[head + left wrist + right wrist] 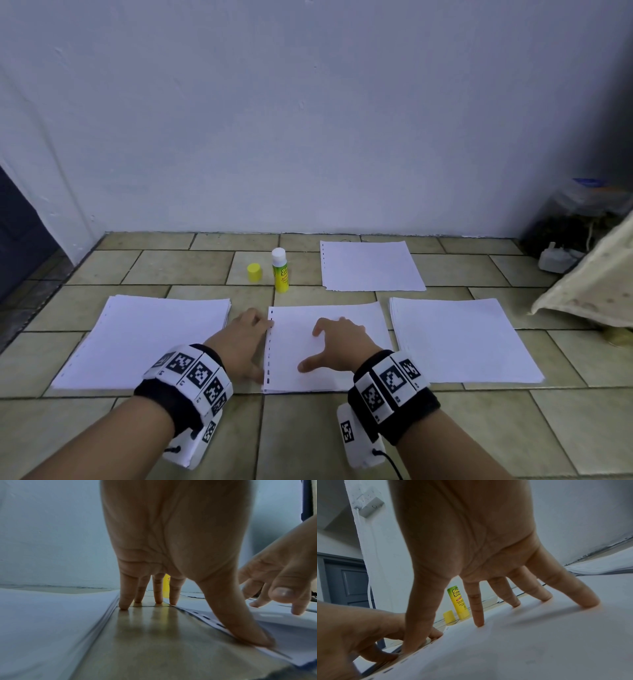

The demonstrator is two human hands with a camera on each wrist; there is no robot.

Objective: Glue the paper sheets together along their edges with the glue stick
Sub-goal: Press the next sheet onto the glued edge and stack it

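Both wrists, banded with black-and-white marker cuffs, fill the bottom of the head view. Beyond them the left hand (244, 339) is set on the tiled floor (178, 270) at the punched left edge of the middle paper sheets (359, 329), and the right hand (337, 342) is laid on top of them with fingers spread and straight. Nothing is held by either hand. The step in hand is judged to be the squaring or pressing of the sheets along the punched edge. Gluing of this pair is judged done or due; which cannot be told. The glue stick (280, 271) stands uncapped and upright well beyond the hands, its yellow cap (254, 272) just beside it. Three further stacks are seen: left stack (144, 339), right stack (459, 339), far stack (370, 265).

From the left wrist, four fingers (125, 599) are seen planted on bare floor between the left stack and the middle sheets, while the thumb (240, 626) is pressed on the perforated margin.

From the right wrist, all the fingers (477, 609) are seen splayed, tips touching the top sheet, which lies flat. A firm, even press along the margin is what the next move seems to call for, without the thin sheets being allowed to slide out of line.
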